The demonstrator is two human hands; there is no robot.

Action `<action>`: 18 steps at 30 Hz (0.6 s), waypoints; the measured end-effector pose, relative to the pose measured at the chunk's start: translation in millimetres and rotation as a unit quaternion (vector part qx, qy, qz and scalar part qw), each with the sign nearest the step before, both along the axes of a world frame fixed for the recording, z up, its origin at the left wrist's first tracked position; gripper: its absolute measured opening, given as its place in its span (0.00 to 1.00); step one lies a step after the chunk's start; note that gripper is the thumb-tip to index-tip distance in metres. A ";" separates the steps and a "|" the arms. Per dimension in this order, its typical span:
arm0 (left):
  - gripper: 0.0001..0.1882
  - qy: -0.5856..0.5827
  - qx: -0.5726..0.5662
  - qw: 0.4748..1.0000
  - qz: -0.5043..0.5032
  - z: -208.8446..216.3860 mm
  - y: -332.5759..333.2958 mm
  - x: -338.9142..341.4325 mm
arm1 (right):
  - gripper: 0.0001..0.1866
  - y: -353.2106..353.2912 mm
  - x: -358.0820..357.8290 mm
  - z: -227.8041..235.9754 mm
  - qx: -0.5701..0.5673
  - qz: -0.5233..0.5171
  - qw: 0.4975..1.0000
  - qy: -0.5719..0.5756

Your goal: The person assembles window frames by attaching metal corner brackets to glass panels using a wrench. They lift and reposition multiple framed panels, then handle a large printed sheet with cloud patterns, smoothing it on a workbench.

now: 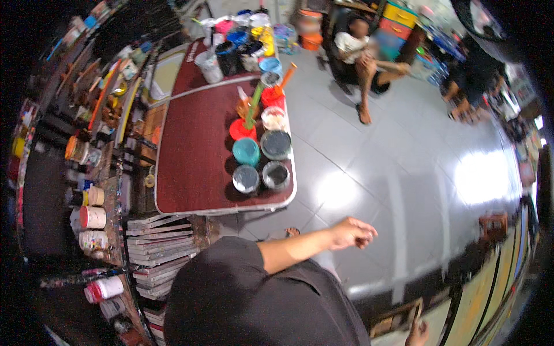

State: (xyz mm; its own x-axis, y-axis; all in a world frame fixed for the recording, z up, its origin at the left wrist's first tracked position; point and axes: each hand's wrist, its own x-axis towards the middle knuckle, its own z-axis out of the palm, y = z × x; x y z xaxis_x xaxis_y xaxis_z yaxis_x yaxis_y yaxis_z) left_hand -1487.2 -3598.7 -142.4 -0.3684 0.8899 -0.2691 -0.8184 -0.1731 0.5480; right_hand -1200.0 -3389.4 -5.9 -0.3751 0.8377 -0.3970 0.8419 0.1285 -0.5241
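Observation:
My left hand [353, 233] reaches across in front of my dark shirt, over the grey floor. Its fingers are loosely bent and somewhat apart, with nothing seen in them. At the bottom edge, my right hand [418, 334] is partly cut off, one finger pointing up and the others bent. That hand is beside a small wooden frame [395, 320]; whether they touch I cannot tell. Left of my left hand stands a dark red table [190, 155]. On it are a teal tub [246, 151], several grey tubs [276, 144] and a red tub [242, 130] holding a green-handled tool [253, 106].
Stained shelves [112, 173] with jars and tools line the left side. Stacked flat frames [158, 242] lie beneath. More paint containers [236, 37] crowd the table's far end. One person [355, 49] sits at the back; another [470, 75] is at far right. Pale panels [479, 282] stand lower right.

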 end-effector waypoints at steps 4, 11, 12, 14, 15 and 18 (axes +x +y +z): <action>0.11 -0.007 0.009 1.000 -0.014 9.0 55.6 -44.5 | 0.33 41.2 -104.5 -11.2 -0.029 0.068 0.997 0.007; 0.12 -0.038 0.001 0.999 0.001 -18.0 180.1 -95.6 | 0.31 158.9 -116.8 4.3 0.011 0.006 0.999 -0.029; 0.13 -0.038 -0.009 0.999 0.000 -20.8 201.9 -99.8 | 0.31 170.9 -98.2 10.5 0.015 -0.031 0.999 -0.042; 0.13 0.068 -0.045 0.997 0.000 20.4 238.5 -111.4 | 0.31 201.5 -70.3 23.0 -0.002 -0.085 0.995 -0.056; 0.13 0.036 -0.025 0.999 0.012 19.5 254.5 -117.7 | 0.31 226.4 -58.5 14.9 -0.016 -0.095 0.994 -0.050; 0.13 -0.014 -0.070 0.997 0.003 15.8 319.3 -136.7 | 0.15 268.8 -47.2 5.6 0.126 -0.144 0.978 0.089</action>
